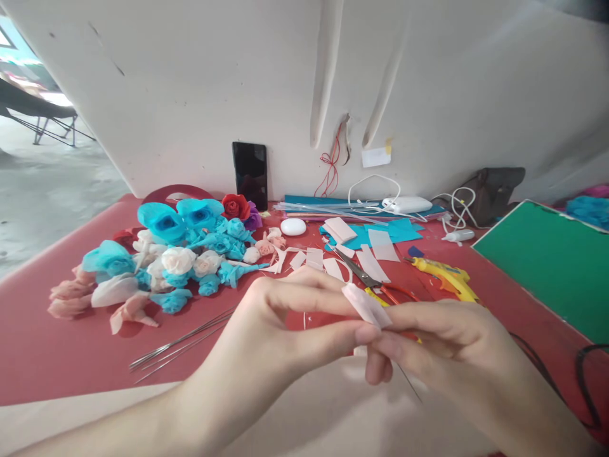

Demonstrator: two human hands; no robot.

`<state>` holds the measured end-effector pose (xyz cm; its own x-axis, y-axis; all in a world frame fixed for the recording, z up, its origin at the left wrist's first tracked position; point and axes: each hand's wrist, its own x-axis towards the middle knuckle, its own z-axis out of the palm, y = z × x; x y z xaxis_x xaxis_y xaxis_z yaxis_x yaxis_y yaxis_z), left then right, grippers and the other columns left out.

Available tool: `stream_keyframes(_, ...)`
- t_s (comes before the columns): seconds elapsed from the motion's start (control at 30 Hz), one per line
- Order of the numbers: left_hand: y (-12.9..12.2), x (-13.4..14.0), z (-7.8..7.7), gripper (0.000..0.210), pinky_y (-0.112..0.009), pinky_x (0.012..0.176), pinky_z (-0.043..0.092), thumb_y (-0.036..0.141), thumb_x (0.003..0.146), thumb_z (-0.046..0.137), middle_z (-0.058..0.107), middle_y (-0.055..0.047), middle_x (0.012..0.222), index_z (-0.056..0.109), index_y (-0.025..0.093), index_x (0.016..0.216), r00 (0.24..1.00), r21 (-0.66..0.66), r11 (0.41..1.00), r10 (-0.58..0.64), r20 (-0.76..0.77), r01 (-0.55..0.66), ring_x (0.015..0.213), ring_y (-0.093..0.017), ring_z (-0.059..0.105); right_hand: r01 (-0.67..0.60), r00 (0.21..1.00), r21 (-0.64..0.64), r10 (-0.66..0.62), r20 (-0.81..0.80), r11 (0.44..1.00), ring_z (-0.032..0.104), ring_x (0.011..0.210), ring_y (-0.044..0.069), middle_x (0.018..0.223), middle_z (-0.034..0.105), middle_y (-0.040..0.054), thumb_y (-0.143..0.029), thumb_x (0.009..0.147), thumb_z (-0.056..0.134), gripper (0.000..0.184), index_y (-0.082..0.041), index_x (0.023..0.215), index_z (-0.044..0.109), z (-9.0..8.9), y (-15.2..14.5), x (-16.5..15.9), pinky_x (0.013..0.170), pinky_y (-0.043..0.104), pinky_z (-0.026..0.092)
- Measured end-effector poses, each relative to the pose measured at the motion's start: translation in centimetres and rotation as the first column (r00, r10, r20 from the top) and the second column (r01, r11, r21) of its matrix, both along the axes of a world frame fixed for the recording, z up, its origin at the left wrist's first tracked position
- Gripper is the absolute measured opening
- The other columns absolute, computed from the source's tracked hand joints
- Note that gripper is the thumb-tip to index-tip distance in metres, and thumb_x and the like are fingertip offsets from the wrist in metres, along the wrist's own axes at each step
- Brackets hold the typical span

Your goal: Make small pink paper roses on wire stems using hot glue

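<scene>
My left hand (290, 320) and my right hand (447, 339) meet in front of me, thumbs nearly touching. Between their fingertips is a small folded piece of pale pink paper (364, 304), pinched from both sides. A thin wire (410, 384) sticks out below my right fingers; its upper end is hidden. Just beyond the hands lie scissors (359, 270) with red and yellow handles, partly covered by my fingers. Pale paper cut-offs (372, 263) are scattered around the blades.
Blue, white and pink paper flowers (174, 260) are heaped at left, with metal wires (183, 339) nearer me. A phone (250, 171) leans on the wall. At right are a yellow glue gun (445, 276), a green board (556, 266) and a white power bank (406, 204) with a cable.
</scene>
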<state>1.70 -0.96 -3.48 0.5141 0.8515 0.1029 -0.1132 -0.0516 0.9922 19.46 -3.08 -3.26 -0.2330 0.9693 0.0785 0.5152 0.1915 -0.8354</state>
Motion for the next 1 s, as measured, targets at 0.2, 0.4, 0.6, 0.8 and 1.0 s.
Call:
stream_keyframes(0.2, 0.1, 0.0, 0.1, 0.012, -0.016, 0.061, 0.05, 0.02, 0.078, 0.065, 0.067, 0.004, 0.075, 0.073, 0.026, 0.07, 1.0, 0.018, 1.0, 0.012, -0.027, -0.012, 0.069, -0.009, 0.061, 0.021, 1.0, -0.002, -0.021, 0.009, 1.0, 0.058, 0.055, 0.014, 0.05, 0.057, 0.0017, -0.052, 0.079, 0.053, 0.036, -0.022, 0.074, 0.072, 0.0, -0.3, 0.2, 0.047, 0.02, 0.046)
stream_keyframes(0.4, 0.1, 0.0, 0.0, 0.011, -0.015, 0.06, 0.05, 0.02, 0.076, 0.067, 0.066, 0.005, 0.076, 0.074, 0.027, 0.07, 0.998, 0.017, 0.998, 0.053, -0.031, -0.053, 0.068, -0.008, 0.061, 0.023, 0.999, -0.089, -0.026, -0.031, 0.996, 0.059, 0.054, 0.013, 0.053, 0.061, 0.0004, -0.043, 0.08, 0.057, 0.027, -0.023, 0.069, 0.072, 0.4, -0.7, 0.1, 0.046, 0.018, 0.046)
stream_keyframes(0.6, 0.0, 0.3, 0.0, 0.012, -0.012, 0.057, 0.05, 0.018, 0.072, 0.07, 0.066, 0.006, 0.072, 0.074, 0.028, 0.066, 0.996, 0.028, 0.995, 0.093, 0.008, -0.093, 0.065, -0.007, 0.06, -0.03, 0.961, -0.201, -0.027, -0.276, 0.979, 0.059, 0.055, 0.004, 0.058, 0.064, -0.0081, -0.022, 0.078, 0.062, 0.018, -0.027, 0.063, 0.069, 0.9, -0.9, -0.6, 0.056, 0.007, 0.045)
stream_keyframes(0.8, -0.1, 0.6, 0.1, 0.015, -0.008, 0.063, 0.05, 0.012, 0.071, 0.07, 0.067, 0.006, 0.075, 0.074, 0.026, 0.068, 0.992, -0.007, 0.996, 0.093, 0.089, -0.093, 0.07, -0.005, 0.06, -0.014, 0.954, -0.182, -0.041, -0.296, 0.983, 0.058, 0.056, 0.002, 0.06, 0.065, -0.0089, -0.02, 0.078, 0.063, 0.017, -0.027, 0.064, 0.07, 0.8, -1.0, -0.7, 0.055, 0.004, 0.042)
stream_keyframes(1.0, -0.3, 0.4, 0.1, 0.011, -0.01, 0.06, 0.049, 0.015, 0.071, 0.071, 0.067, 0.005, 0.07, 0.074, 0.024, 0.066, 0.992, -0.007, 0.994, 0.107, 0.061, -0.106, 0.067, -0.006, 0.059, -0.027, 0.949, -0.121, -0.013, -0.316, 0.992, 0.06, 0.056, 0.004, 0.059, 0.065, -0.0077, -0.025, 0.078, 0.063, 0.015, -0.027, 0.065, 0.07, 0.4, -0.8, -0.6, 0.056, 0.006, 0.045)
